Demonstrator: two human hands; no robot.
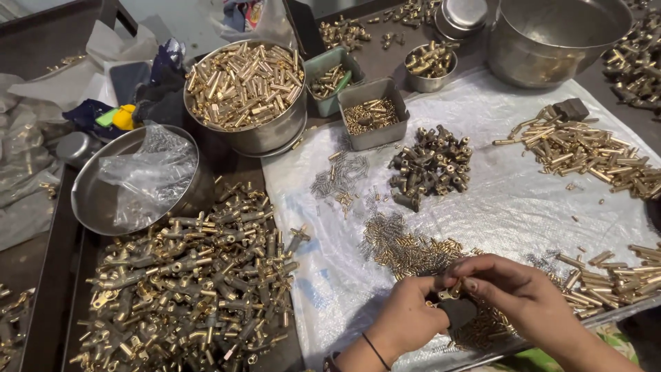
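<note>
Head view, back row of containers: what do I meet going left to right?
Round tin of brass tubes → green tray → grey square tray → small steel bowl → big empty steel pot.

Both hands are brought together low in the view, fingertips meeting. The left hand (406,318) is curled, knuckles up, with a thin dark band worn at the wrist. The right hand (527,296) is arched over from the right, its fingers bent and pinched inward.
</note>
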